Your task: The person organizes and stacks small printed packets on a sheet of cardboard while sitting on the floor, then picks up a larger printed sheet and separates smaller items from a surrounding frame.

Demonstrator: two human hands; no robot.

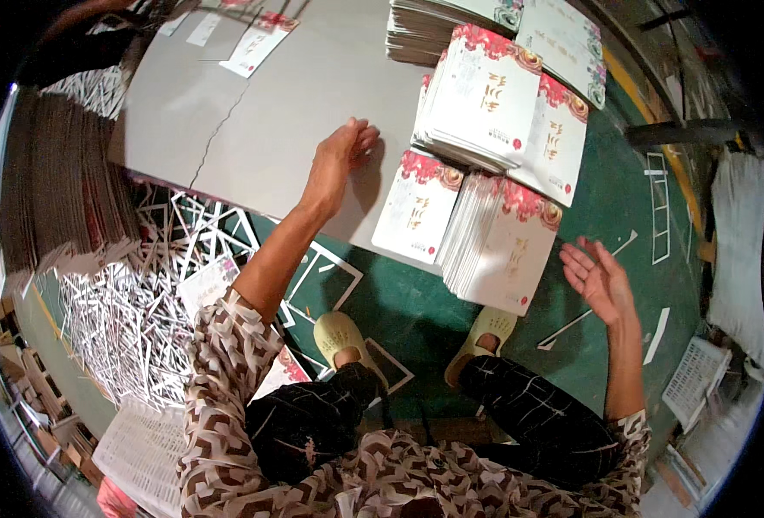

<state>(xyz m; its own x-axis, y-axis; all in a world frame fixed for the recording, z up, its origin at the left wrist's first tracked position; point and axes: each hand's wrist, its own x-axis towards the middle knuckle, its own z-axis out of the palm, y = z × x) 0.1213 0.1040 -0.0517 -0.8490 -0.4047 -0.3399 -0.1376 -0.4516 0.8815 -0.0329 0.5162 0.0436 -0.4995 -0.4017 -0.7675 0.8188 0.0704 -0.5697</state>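
My left hand [349,152] is over the grey tabletop [272,116], its fingers loosely curled with nothing seen in them. Beyond the table's near right corner, my right hand [594,275] is spread, palm up and empty. Between the hands, a fanned stack of white printed cards [511,246] with red flowers juts over the table edge. Beside it lies a flatter stack of the same cards [417,204]. A taller pile of cards [492,97] rises behind, touching another card stack [553,139] on its right.
Stacks with grey-green flower print [563,45] stand at the far right. A heap of white paper offcuts [142,330] covers the floor at left, below a tall stack of brown-edged board [65,188]. Loose strips [656,335] lie on the green floor. Another person's dark sleeve [78,58] shows at upper left.
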